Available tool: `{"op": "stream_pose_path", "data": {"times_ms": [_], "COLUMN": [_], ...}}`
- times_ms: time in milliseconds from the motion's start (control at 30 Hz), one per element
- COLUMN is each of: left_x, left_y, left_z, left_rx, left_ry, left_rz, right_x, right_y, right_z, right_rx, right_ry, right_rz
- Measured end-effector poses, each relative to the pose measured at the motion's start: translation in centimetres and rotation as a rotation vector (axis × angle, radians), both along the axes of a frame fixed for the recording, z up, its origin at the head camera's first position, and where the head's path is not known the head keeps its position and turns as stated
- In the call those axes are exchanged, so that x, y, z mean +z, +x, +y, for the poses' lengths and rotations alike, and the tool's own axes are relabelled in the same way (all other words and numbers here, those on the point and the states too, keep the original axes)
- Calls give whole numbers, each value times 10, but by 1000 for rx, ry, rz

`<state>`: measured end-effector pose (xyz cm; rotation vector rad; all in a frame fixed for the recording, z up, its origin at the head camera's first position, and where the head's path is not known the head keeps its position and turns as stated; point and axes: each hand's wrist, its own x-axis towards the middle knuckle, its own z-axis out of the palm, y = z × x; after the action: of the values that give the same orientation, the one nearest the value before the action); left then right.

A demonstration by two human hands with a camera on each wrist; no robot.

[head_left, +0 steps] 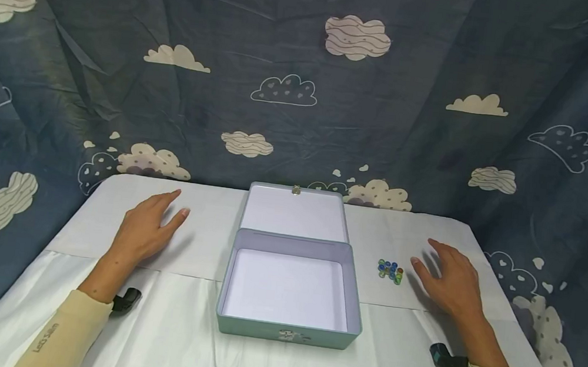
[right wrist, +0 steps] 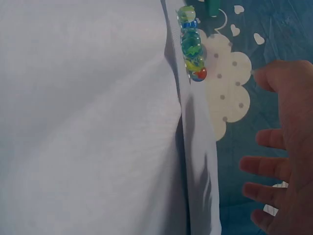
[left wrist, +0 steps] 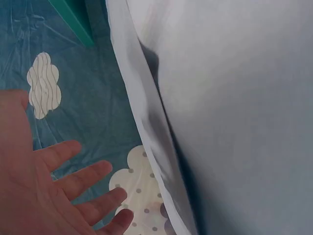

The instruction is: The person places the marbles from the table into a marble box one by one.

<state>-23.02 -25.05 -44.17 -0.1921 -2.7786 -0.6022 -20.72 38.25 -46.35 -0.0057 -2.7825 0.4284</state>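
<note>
A green metal box with its lid raised stands mid-table, and its white inside holds nothing. Right of it lies a small cluster of glass marbles in blue, green and amber. The same marbles show near the top of the right wrist view. My right hand hovers just right of the marbles, fingers relaxed and holding nothing. Over the table left of the box, my left hand is likewise relaxed, thumb apart from the fingers. In the left wrist view that hand shows spread, bare fingers.
A white cloth with creases covers the table. Behind and beside it hangs a dark blue curtain printed with clouds. Each wrist wears a small black camera, such as the left one. A metal clasp sits on the lid's edge.
</note>
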Motion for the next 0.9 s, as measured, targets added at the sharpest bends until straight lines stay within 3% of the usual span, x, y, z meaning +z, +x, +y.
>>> {"op": "stream_pose_path", "data": {"times_ms": [300,567,900], "left_x": [-2,-4,-4], "left_y": [2,8,17], "left_z": [13,32,57], "left_rx": [-45,-112,-211], "left_ry": [65,138,227], "left_rz": [-50,-84,-92], "right_x": [7,14,14], "right_y": [3,6,10], "right_z": [-10,-20,-25], "right_rx": [33,71,172], "right_ry": [-49,-70,-74], "right_rz": [29,-18,51]}}
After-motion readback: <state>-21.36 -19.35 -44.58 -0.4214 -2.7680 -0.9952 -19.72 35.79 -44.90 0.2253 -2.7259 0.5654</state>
